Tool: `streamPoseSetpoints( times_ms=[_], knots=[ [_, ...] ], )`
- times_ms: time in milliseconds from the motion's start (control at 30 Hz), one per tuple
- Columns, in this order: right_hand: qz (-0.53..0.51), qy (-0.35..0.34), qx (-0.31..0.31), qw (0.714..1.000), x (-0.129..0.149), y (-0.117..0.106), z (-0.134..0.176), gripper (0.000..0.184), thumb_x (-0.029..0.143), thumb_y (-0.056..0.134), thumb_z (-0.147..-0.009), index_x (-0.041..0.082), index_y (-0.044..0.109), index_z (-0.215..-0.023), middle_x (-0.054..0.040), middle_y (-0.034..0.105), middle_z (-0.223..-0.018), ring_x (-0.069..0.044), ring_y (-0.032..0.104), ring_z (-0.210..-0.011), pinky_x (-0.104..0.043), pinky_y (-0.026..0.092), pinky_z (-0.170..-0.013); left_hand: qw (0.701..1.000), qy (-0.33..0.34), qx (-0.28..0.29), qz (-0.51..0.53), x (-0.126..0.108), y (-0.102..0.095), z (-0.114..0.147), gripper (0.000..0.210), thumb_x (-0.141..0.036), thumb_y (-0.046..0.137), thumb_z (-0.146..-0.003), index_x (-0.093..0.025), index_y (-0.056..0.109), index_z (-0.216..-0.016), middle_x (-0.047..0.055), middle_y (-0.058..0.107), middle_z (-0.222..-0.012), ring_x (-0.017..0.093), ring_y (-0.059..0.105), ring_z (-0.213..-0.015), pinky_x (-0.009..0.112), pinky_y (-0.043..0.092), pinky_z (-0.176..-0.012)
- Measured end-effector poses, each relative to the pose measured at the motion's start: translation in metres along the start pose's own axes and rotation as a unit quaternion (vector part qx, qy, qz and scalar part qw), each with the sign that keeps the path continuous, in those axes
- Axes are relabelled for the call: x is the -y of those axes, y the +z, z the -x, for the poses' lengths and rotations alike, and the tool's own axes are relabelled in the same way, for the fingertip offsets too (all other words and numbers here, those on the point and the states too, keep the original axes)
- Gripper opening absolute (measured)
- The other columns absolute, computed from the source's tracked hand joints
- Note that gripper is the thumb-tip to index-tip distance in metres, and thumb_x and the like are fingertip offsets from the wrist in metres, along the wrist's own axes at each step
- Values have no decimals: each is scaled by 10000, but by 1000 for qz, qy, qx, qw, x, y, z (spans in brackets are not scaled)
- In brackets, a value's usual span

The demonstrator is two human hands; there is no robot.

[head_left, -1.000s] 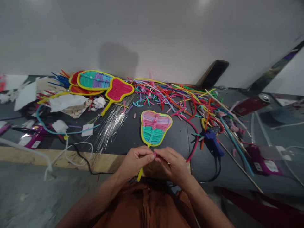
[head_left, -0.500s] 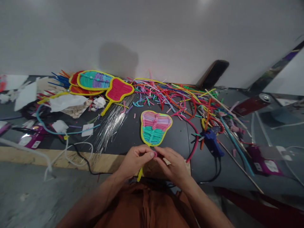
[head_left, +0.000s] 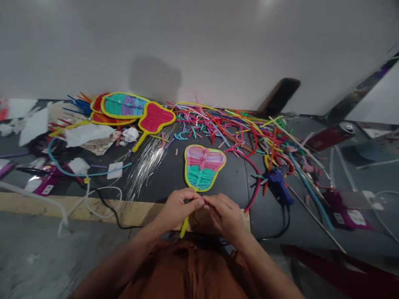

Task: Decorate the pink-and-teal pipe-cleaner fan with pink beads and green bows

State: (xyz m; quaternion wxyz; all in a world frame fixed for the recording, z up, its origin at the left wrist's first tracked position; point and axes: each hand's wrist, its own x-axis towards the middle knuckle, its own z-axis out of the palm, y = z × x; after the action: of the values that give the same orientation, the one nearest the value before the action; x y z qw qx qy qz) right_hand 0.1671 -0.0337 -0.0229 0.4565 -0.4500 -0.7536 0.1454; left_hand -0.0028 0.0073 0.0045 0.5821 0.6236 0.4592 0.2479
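Observation:
My left hand point(head_left: 183, 209) and my right hand point(head_left: 225, 214) meet fingertip to fingertip near the table's front edge. Both pinch a small pink pipe-cleaner coil point(head_left: 204, 199), mostly covered by the fingers. Just beyond them lies a flat pipe-cleaner panel point(head_left: 204, 168), pink and lilac above, teal below, with a yellow border and pink coils down its middle. A yellow pipe-cleaner stem point(head_left: 184, 227) shows below my left hand, overhanging the front edge; the part between is hidden by the hands.
Loose pipe cleaners point(head_left: 224, 124) heap along the wall. Finished yellow-edged pieces point(head_left: 124, 106) and silver wires point(head_left: 146, 166) lie left. Rightward are a blue glue gun point(head_left: 279, 187), a red can point(head_left: 332, 137), a leaning phone point(head_left: 282, 97) and a purple device point(head_left: 346, 211).
My fingers have closed further over the pink coil, which shows less now. My right fingertips have shifted slightly and draw nearer to my left thumb. The panel has stayed in place.

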Motion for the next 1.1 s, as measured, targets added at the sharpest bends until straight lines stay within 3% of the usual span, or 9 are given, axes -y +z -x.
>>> streamPoseSetpoints(
  times_ms=[133,233,400,567,700,800,900,1000,1100],
  knots=[
    [-19,34,-1,999,0,-3,-1,211,152,543,-874,202,625,-1062,-59,699,-808,-159,625,-696,-280,530,-640,990,-44,6,136,5,4,0,291,-412,673,-739,-128,724,-777,56,685,-776,160,576,-752,263,440,-733],
    [-36,44,10,998,1,-6,-1,292,173,580,-858,209,602,-1146,-64,694,-852,-167,632,-746,-288,538,-671,985,-64,9,163,4,4,1,305,-428,692,-720,-124,711,-721,37,657,-719,137,551,-691,245,433,-685],
    [-82,31,39,995,2,-8,-1,300,154,552,-870,239,619,-1150,-55,692,-878,-153,653,-785,-265,551,-690,995,-38,45,75,-1,-2,1,281,-400,656,-749,-128,719,-718,38,644,-711,147,553,-708,237,430,-663],
    [-62,9,8,998,4,-5,1,312,89,516,-864,206,625,-1131,-63,690,-815,-144,641,-722,-254,551,-648,1000,3,12,-11,-5,-1,2,223,-316,602,-782,-145,691,-669,9,600,-665,131,526,-684,222,401,-658],
    [-54,2,0,999,1,-2,3,289,98,517,-863,210,644,-1097,-62,701,-797,-144,646,-701,-257,551,-634,1000,0,-5,-15,-5,3,2,245,-325,605,-778,-144,665,-624,1,565,-633,128,504,-660,222,384,-634],
    [-70,60,-9,996,1,-4,3,234,154,557,-860,230,670,-1050,-47,720,-820,-148,669,-715,-259,559,-656,997,-23,7,67,-4,6,2,272,-386,612,-786,-146,693,-688,17,612,-688,138,528,-697,236,404,-679],
    [-76,106,-49,990,3,-5,2,188,188,603,-842,235,685,-1004,-46,731,-832,-161,680,-723,-273,565,-666,976,-70,32,202,-3,9,3,296,-427,684,-730,-134,712,-765,38,659,-760,143,556,-723,249,428,-707],
    [-88,75,-74,991,4,-6,0,195,177,646,-816,239,679,-999,-41,728,-807,-158,671,-706,-277,560,-666,951,-120,33,284,0,12,3,304,-402,768,-645,-119,707,-737,28,652,-708,119,547,-657,236,428,-656],
    [-113,49,-52,991,3,-7,1,227,140,656,-805,234,668,-1011,-34,715,-793,-144,658,-704,-263,549,-666,935,-153,41,316,2,11,3,295,-372,803,-599,-116,703,-707,15,638,-671,103,538,-613,231,420,-626]
  ],
)
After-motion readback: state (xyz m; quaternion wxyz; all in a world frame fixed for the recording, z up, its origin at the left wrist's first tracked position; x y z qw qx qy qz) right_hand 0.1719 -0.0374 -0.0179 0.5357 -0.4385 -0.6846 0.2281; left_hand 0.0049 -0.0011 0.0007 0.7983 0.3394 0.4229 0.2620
